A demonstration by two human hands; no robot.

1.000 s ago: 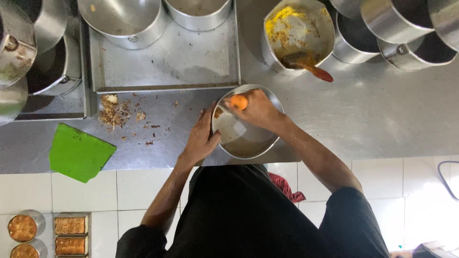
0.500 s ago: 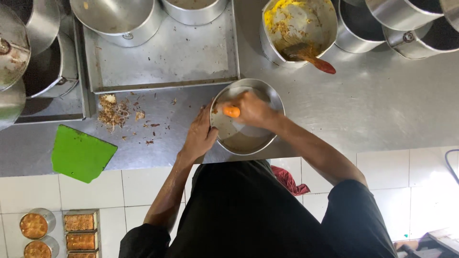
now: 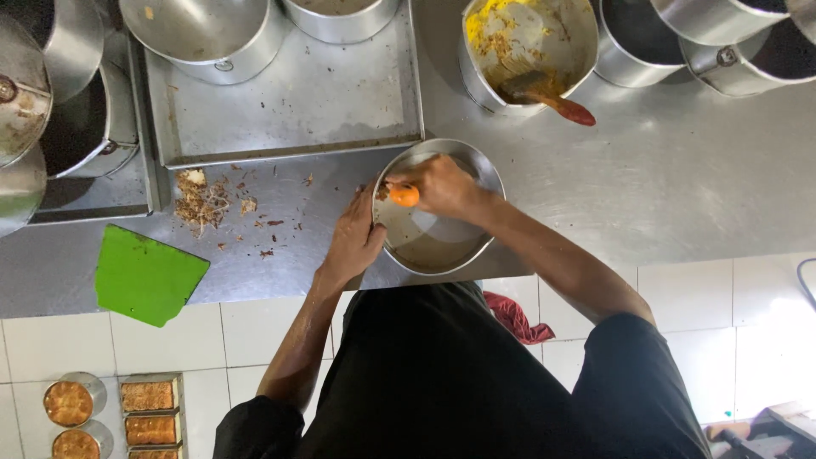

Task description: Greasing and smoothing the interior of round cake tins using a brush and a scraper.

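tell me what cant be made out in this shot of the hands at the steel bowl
- Head view: the orange thing in the right hand is mostly covered by the fingers; its kind is unclear.
- Left hand covers part of the bowl rim; its grip there is hidden.
- Pots along the top are cut off by the frame edge.
- Containers at bottom left are too small to tell their contents.
- The body hides the counter's near edge.
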